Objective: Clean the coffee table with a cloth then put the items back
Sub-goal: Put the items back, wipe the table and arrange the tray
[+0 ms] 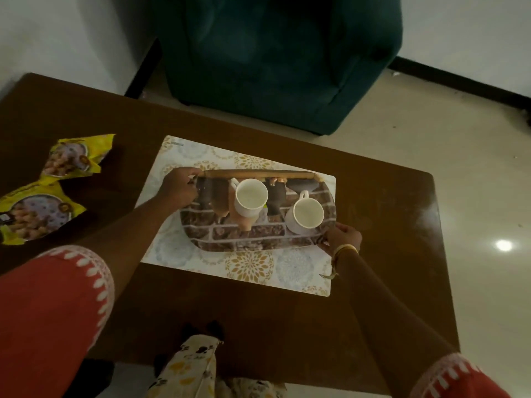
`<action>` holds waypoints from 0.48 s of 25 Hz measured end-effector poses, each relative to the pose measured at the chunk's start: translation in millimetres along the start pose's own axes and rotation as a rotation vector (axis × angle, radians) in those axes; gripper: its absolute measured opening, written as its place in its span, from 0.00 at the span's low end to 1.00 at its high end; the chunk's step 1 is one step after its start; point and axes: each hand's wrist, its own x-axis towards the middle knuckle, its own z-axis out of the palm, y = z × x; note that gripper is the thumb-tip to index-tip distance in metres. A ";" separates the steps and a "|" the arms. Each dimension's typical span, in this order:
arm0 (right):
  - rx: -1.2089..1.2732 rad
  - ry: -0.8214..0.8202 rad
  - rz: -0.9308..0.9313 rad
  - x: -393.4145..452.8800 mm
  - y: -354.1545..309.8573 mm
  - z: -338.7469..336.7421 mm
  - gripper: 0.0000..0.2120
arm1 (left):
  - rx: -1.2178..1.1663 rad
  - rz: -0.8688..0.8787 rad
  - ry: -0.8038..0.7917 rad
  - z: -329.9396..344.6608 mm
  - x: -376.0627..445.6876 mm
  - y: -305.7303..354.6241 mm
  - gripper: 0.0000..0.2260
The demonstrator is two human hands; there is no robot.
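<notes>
Holding: I see my left hand (178, 186) and right hand (343, 235) with fingers curled on opposite rims of the oval brick-print tray (230, 239).
Tray: on the floral placemat (250, 271) atop the brown wooden counter (388, 202).
Cargo: two white mugs (251, 201).
Left: yellow snack packets (37, 216).
</notes>
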 end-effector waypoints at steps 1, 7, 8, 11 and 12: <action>0.023 0.012 0.002 2.6 3.5 -1.9 0.13 | -0.009 0.009 -0.008 2.7 4.1 1.8 0.22; -0.117 0.048 -0.030 -13.3 2.4 -1.7 0.14 | -0.021 -0.015 -0.015 4.4 8.7 4.4 0.27; -0.283 0.078 -0.114 -23.8 -1.0 -1.2 0.18 | -0.003 -0.021 0.012 4.1 2.6 4.5 0.28; -0.624 0.090 -0.563 -68.5 -15.5 3.5 0.33 | 0.022 -0.127 0.056 5.5 -22.2 -3.8 0.32; -0.646 0.085 -0.698 -82.0 -21.4 6.2 0.35 | -0.022 -0.198 0.038 7.9 -32.0 -7.5 0.32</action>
